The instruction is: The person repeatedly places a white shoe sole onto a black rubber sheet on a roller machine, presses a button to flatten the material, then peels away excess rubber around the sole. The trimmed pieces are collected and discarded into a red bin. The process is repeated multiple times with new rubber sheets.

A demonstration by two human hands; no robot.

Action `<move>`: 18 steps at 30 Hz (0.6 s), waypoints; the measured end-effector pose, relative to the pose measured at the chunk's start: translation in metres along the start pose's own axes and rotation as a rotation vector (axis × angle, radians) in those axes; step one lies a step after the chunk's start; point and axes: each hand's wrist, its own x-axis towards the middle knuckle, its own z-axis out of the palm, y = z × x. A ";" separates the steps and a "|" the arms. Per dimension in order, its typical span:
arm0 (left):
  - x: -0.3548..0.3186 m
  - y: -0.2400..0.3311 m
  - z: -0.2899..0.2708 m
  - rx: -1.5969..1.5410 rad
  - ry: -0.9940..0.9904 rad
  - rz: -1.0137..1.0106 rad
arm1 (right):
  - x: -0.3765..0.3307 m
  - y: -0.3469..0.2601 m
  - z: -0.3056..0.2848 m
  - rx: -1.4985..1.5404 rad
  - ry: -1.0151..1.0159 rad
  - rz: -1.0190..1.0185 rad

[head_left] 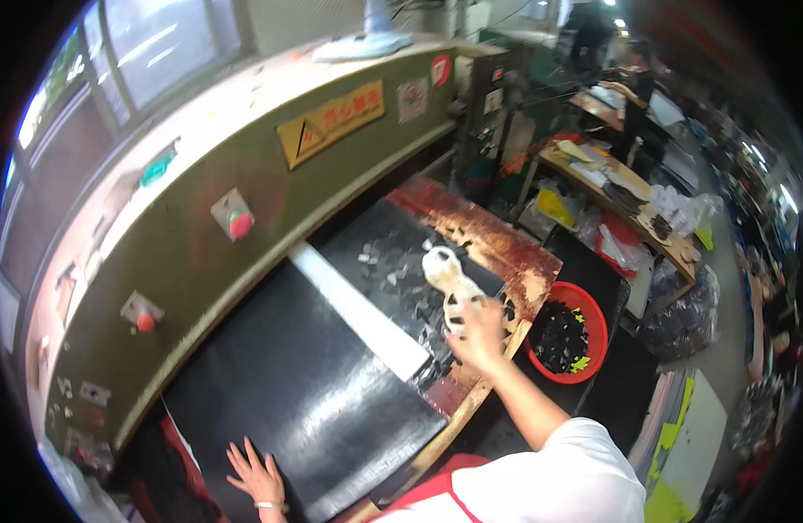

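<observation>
My left hand [258, 478] lies flat with spread fingers on a large smooth black sheet [288, 383] at the lower left. Farther right, my right hand [478, 338] reaches over the near end of a pale, rounded cutting die [445, 272] with cut-outs. Its fingers look curled onto the die, though they are a little blurred. Under the die is a dark work board with small black scraps [388, 261] strewn over it. A white strip [362, 309] runs between the sheet and the scraps.
A red bowl [600, 336] of black and yellow-green pieces stands right of the board's worn red edge [497, 235]. Behind the board, a green machine beam [271, 192] carries red push buttons. A cluttered wooden bench [593, 187] stands at right; another person [639, 96] is beyond.
</observation>
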 end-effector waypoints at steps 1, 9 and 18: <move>-0.003 0.008 0.000 0.034 0.054 -0.018 | -0.021 0.019 0.000 -0.383 -0.071 0.136; 0.063 0.027 -0.002 0.084 0.108 -0.053 | -0.024 0.059 0.013 -0.029 -0.214 -0.062; 0.115 0.037 -0.005 0.024 0.163 -0.063 | -0.016 0.029 -0.033 1.350 -0.157 0.560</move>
